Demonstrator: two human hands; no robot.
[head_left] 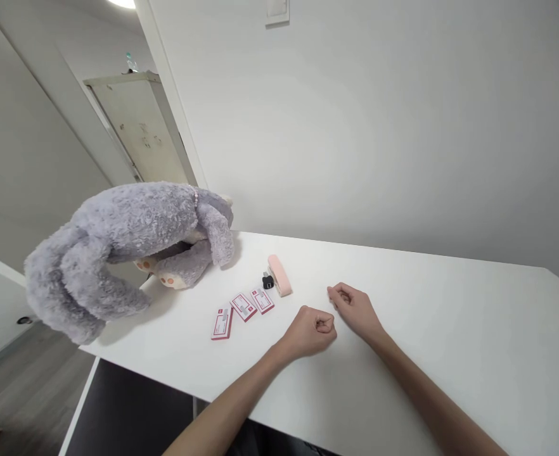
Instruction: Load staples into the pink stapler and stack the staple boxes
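My left hand (310, 332) is closed in a fist on the white table (422, 304), and nothing shows in it. To its right, my right hand (354, 309) rests with its fingers curled in, also with nothing visible inside. The two hands are apart. Beyond my left hand lies a pink stapler (280, 276), with a small black object with a metal end (268, 281) close beside it. Three small white-and-red boxes lie nearer: one box (263, 301) by the stapler, a middle box (243, 306), and a left box (222, 323).
A large grey-purple plush toy (141, 215) slumps over the table's left end. Behind the table rises a white wall (355, 126) with a switch (277, 11). A pale cabinet (139, 126) stands past the doorway, and a dark surface (137, 405) is below the front edge.
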